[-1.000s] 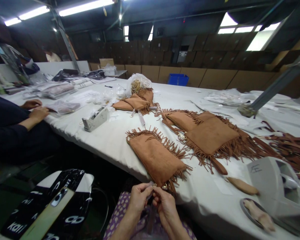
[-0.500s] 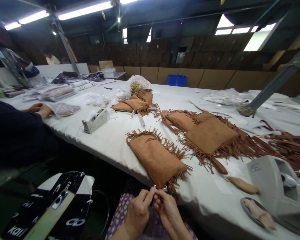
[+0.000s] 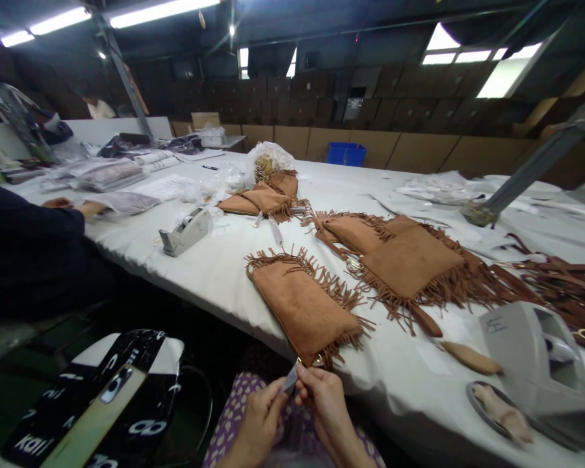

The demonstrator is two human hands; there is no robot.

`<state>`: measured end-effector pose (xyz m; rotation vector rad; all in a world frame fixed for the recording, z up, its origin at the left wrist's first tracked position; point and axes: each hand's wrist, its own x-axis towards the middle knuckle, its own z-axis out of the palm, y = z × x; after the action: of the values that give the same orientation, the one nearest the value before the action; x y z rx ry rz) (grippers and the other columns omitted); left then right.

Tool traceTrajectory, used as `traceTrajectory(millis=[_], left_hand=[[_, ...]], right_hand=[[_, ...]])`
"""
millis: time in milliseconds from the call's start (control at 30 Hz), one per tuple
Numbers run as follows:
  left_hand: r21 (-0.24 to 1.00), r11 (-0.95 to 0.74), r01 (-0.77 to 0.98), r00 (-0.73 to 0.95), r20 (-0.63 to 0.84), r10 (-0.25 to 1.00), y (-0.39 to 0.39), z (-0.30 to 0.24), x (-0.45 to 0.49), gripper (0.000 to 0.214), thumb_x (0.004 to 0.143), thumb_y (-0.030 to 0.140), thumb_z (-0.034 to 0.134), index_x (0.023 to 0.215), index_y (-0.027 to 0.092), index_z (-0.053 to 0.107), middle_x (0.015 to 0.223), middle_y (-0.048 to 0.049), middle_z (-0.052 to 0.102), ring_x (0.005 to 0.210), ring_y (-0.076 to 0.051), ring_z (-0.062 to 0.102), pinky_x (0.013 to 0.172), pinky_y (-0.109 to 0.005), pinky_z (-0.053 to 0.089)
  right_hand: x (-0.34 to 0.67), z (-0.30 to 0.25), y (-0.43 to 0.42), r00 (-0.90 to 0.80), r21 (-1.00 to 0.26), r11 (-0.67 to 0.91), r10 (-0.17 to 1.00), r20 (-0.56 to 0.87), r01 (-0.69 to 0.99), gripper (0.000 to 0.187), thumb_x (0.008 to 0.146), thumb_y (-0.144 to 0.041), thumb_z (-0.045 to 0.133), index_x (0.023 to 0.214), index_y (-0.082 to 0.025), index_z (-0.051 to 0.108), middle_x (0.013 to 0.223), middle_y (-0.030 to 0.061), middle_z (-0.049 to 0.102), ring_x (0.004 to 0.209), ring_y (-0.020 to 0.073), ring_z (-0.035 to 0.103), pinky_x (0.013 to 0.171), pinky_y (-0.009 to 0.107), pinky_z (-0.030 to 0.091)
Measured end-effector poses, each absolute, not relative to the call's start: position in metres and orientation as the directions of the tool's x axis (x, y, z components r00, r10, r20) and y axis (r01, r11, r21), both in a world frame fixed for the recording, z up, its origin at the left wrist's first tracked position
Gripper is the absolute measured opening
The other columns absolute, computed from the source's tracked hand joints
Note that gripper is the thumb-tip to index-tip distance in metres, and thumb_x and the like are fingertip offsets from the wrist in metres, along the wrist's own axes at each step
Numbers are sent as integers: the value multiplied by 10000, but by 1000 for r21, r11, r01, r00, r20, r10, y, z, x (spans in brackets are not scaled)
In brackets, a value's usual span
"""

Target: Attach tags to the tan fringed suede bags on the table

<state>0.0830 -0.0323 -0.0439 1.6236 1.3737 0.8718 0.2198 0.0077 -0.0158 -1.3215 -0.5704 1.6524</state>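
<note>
A tan suede pouch (image 3: 305,309) with fringe lies at the table's front edge, one corner toward me. At that corner, near small gold-coloured metal fittings, both my hands work close together. My left hand (image 3: 258,413) is closed on the lower end of a narrow translucent plastic strip (image 3: 289,378). My right hand (image 3: 324,396) pinches the strip's upper end beside the fittings; its fingertips cover what is under them. More fringed pouches (image 3: 412,260) lie behind to the right, and others (image 3: 263,198) further back, one with a similar plastic-covered strip (image 3: 275,229).
A tape dispenser (image 3: 185,232) stands left of the pouch, and a larger grey dispenser (image 3: 536,370) at right. Brown straps (image 3: 560,286) pile at far right. A co-worker's sleeve (image 3: 29,240) and hands are at left with a bagged item (image 3: 127,202). A patterned chair back (image 3: 97,403) stands lower left.
My left hand has moved slightly down and left from the right fingertips, and the plastic strip now shows between them. The co-worker's hands have shifted left. The pouch stays in place.
</note>
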Motion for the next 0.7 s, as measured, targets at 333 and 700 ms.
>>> traceTrajectory(millis=[333,700], left_hand=[[900,191,392,-2,-207,978,-16,-2,80,513,832,468,523,1227,143,571,1060,-148,691,621,-209,678,574,-305,525],[967,240,88,117,-250,961,-2,-30,110,445,777,595,528,614,181,536,507,33,498,415,-103,423,414,-218,291]], right_hand=[[218,-27,8,132,-876,-405,884,-448,-261,443,540,-510,783,441,-146,551,375,-38,444,325,52,324,345,209,243],[234,-24,12,-9,-898,-406,912,-410,-170,469,574,-566,723,448,-158,530,349,-37,432,329,69,336,364,214,259]])
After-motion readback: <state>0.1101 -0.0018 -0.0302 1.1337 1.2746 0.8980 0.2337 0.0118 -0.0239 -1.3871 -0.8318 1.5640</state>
